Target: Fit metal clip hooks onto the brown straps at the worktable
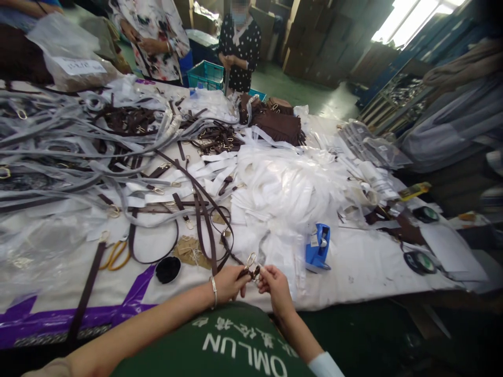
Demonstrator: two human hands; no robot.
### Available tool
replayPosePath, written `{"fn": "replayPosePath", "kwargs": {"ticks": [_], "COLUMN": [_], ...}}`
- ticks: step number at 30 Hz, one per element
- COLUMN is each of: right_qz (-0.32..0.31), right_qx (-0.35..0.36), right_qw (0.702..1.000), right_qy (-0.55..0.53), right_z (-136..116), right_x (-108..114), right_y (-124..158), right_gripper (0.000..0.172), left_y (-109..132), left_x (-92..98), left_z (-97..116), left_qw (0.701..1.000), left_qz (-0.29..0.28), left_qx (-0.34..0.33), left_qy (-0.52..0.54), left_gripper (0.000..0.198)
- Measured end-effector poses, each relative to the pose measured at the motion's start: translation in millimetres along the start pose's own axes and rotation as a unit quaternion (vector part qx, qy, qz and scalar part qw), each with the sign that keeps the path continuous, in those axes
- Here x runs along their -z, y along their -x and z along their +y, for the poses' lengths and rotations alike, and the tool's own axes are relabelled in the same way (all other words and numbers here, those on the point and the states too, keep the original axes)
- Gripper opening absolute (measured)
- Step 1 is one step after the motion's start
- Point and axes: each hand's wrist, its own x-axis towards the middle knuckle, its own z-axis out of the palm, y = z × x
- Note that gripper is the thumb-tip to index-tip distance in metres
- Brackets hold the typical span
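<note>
Close to my body at the table's front edge, my left hand point(229, 283) is closed on the end of a dark brown strap point(212, 250) with gold-coloured metal clasps point(251, 258). The strap runs from my fingers back across the table. My right hand point(274, 285) pinches at the same hardware, its fingertips just right of the left ones. What exactly lies between the right fingertips is too small to make out. Beside the left hand lie brown paper tags point(191, 252) with strings and a round black container point(168, 269). Orange-handled scissors point(116, 256) rest further left.
A blue tape dispenser point(318, 247) stands to the right, near a heap of white plastic sleeves point(283, 183). Many wrapped straps point(70, 141) cover the left side. Brown fringed bags point(279, 125) lie at the back. Co-workers stand across the table near a teal crate point(206, 76).
</note>
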Motion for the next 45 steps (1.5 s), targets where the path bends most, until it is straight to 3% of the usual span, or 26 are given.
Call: {"fn": "replayPosePath", "kwargs": {"ticks": [2,4,10,12,14,17,19,22,25,28,30,35,38,41,45], "right_qz": [-0.005,-0.021,-0.035,-0.033,-0.027,-0.016,-0.011,-0.021,-0.058,-0.092,-0.088,0.02,-0.004,-0.051,-0.039], "right_qx": [0.021,0.05,0.093,0.077,0.049,0.011,0.004,0.035,0.087,0.093,0.077,-0.015,-0.096,-0.116,-0.081], "right_qw": [0.999,0.997,0.988,0.991,0.996,0.999,1.0,0.998,0.988,0.984,0.988,1.0,0.994,0.983,0.979], "right_qy": [0.023,0.06,0.115,0.101,0.073,0.033,0.024,0.057,0.113,0.119,0.102,0.016,-0.057,-0.129,-0.185], "right_z": [-3,-6,-9,-9,-9,-11,-12,-15,-19,-21,-20,-7,-3,-6,-12], "right_x": [0,-1,0,0,-3,-7,-8,-6,-9,-17,-19,6,15,2,-19], "right_y": [4,11,20,19,17,13,12,15,21,21,15,-8,-12,-8,-6], "right_gripper": [0.035,0.03,0.022,0.024,0.027,0.033,0.034,0.029,0.022,0.019,0.021,0.035,0.051,0.047,0.033], "left_y": [-1,-3,-2,1,4,7,7,6,5,2,0,-3,-2,1,9], "left_x": [-5.9,-12.3,-18.3,-14.7,-9.6,-4.0,-3.4,-5.4,-8.2,-11.2,-12.9,-12.7,-10.7,-9.7,-8.6], "left_z": [-3,-8,-11,-7,-2,4,5,3,-4,-13,-18,-26,-29,-28,-24], "left_qw": [0.991,0.98,0.975,0.991,0.992,0.94,0.923,0.95,0.989,0.994,0.996,0.984,0.975,0.965,0.932], "left_qz": [-0.011,0.013,0.051,0.07,0.087,0.049,0.021,0.059,0.105,0.105,0.083,0.045,0.043,-0.006,-0.027], "left_qx": [0.03,0.052,0.048,0.006,-0.056,-0.113,-0.119,-0.087,-0.02,0.018,0.016,-0.011,-0.034,-0.025,-0.018], "left_qy": [0.128,0.191,0.209,0.113,-0.076,-0.318,-0.365,-0.294,-0.104,0.03,0.043,0.171,0.214,0.259,0.36], "left_gripper": [0.038,0.042,0.045,0.04,0.029,0.017,0.02,0.017,0.029,0.027,0.026,0.039,0.043,0.049,0.054]}}
